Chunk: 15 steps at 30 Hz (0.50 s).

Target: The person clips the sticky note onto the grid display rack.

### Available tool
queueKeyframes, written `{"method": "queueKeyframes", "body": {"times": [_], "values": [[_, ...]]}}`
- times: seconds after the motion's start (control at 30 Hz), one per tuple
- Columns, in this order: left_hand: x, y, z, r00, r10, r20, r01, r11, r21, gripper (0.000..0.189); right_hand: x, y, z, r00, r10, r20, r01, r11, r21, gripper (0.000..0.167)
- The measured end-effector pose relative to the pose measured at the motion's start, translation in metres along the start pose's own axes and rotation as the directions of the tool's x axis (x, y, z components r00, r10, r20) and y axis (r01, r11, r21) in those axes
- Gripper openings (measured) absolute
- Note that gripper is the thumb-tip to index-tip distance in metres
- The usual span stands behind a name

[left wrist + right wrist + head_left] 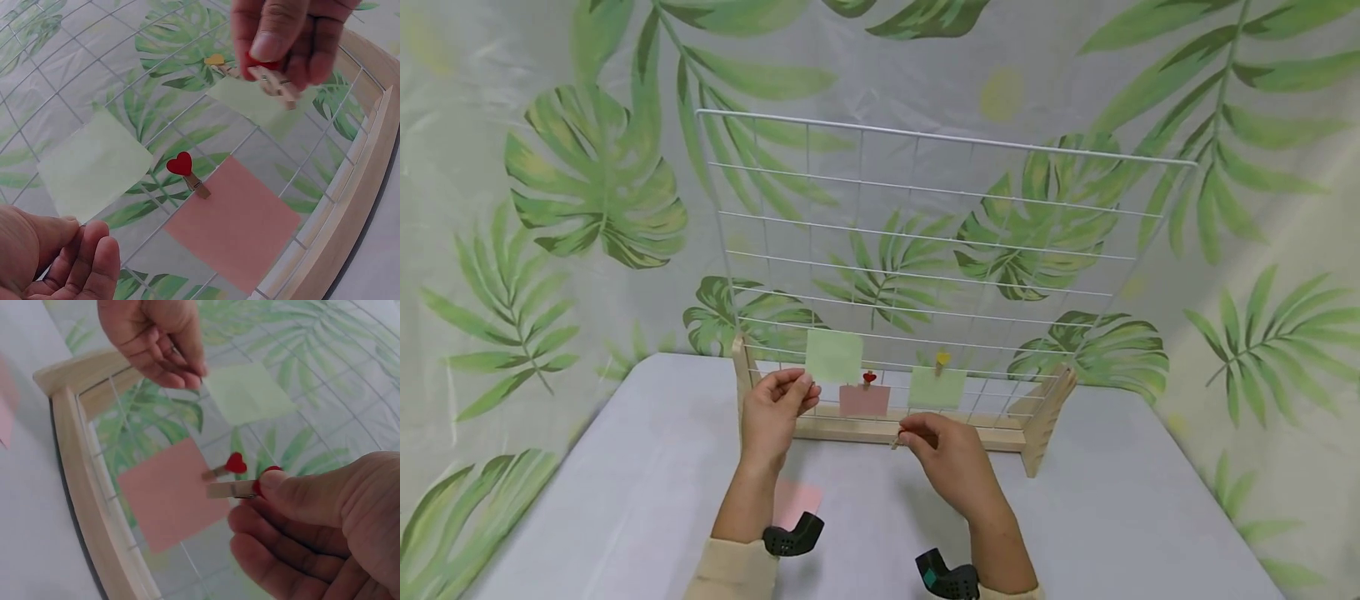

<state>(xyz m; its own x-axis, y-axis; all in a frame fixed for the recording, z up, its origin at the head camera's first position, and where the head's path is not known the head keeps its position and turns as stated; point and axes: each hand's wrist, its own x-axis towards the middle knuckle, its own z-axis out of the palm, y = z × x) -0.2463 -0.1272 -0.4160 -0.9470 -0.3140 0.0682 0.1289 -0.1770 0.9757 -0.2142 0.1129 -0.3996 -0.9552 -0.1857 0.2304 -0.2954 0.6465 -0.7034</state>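
My left hand (pixel 778 412) pinches a light green paper square (pixel 833 356) by its lower left corner, holding it against the white wire grid (pixel 947 193). Between the thumb and fingers of my right hand (pixel 951 458) is a small wooden clothespin (pixel 232 489) with a red heart on it. A pink paper square (pixel 863 401) hangs low on the grid under another red-heart clothespin (pixel 195 183). To its right, a second green square (pixel 937 388) is held by a yellow-topped clothespin (pixel 942 362).
The grid stands in a wooden base (pixel 857 429) with upright end pieces. A loose pink paper (pixel 796 502) lies on the white table (pixel 625 500), partly behind my left forearm. Behind everything hangs a leaf-patterned cloth (pixel 910 75).
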Motion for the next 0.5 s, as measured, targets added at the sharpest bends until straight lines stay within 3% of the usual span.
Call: {"method": "queueKeyframes", "body": {"times": [0.17,0.33,0.5], "values": [[0.000,0.000,0.000,1.000,-0.013,-0.009,0.013,1.000,0.002,0.025,0.012,-0.020,-0.001,0.994,-0.084,-0.067,0.083,0.996,-0.016,0.016],[0.001,0.000,0.000,0.999,-0.030,-0.015,0.030,1.000,0.001,0.023,0.024,-0.046,-0.006,0.966,-0.210,-0.153,0.202,0.977,-0.070,0.018],[0.002,0.000,0.000,0.999,-0.030,-0.011,0.030,0.999,-0.017,0.023,0.037,-0.068,-0.010,0.955,-0.230,-0.189,0.214,0.972,-0.102,0.016]]}}
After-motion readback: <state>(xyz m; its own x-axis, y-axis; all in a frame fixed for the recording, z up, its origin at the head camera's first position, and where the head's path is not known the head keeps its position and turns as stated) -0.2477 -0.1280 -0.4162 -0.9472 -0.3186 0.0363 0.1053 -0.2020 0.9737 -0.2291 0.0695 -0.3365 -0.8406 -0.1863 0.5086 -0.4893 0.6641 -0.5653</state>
